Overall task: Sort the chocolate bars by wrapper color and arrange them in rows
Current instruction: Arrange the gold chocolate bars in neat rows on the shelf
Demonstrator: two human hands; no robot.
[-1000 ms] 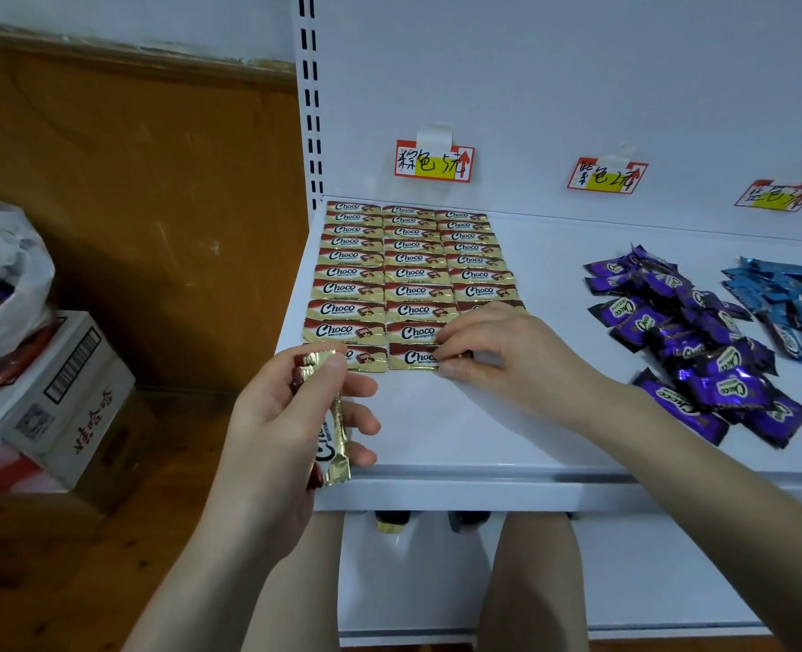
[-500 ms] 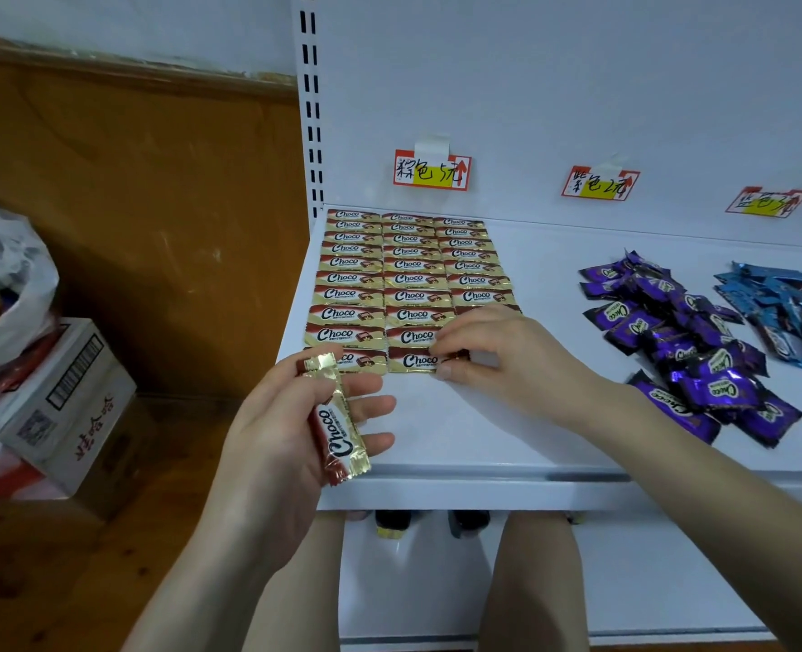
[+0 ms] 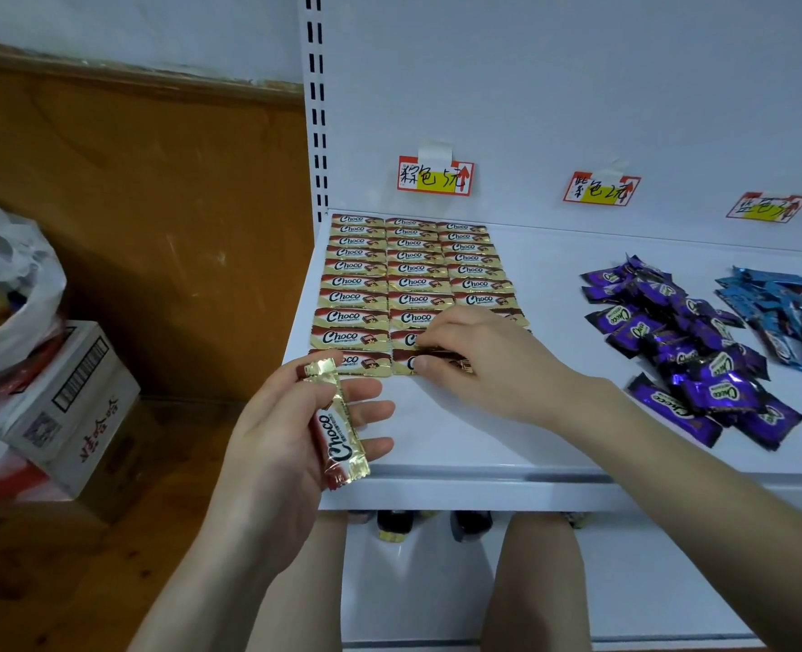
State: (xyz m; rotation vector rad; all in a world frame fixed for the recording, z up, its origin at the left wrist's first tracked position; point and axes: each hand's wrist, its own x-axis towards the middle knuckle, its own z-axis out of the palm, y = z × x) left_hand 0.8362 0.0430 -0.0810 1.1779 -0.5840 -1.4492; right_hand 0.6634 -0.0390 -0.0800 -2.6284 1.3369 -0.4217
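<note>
**Gold rows nearly done, both grips busy at the shelf's near end**

On my feed the gold rows [image 3: 356, 280] fill the left end of the white shelf [image 3: 483, 444], three columns wide, every wrapper lying flat and touching the next. The left grip [image 3: 286, 444] hangs just in front of the rows' near-left corner, over the shelf's front lip. Its thumb and curled fingers are clamped on an upright bar [image 3: 337, 430], gold foil with the "Choco" lettering facing me. The right grip [image 3: 479, 360] rests on the near end of the rows. Its fingers are bent, with the thumb and fingertips pinching a front-row bar [image 3: 441, 357] that lies on the shelf at the foot of the middle column. That grip hides the near end of the middle and right columns, so I cannot count how far they run.

To the right of the rows, well apart, lies a loose purple pile [image 3: 681, 350]. Further right a blue pile [image 3: 784, 312] runs off the frame edge. Three handwritten price tags [image 3: 435, 176] are taped to the back panel behind the rows and piles. To the left of the rows, beyond the shelf's edge, a cardboard box [image 3: 74, 402] sits on a wooden floor with a white plastic bag [image 3: 8, 284] against it.
</note>
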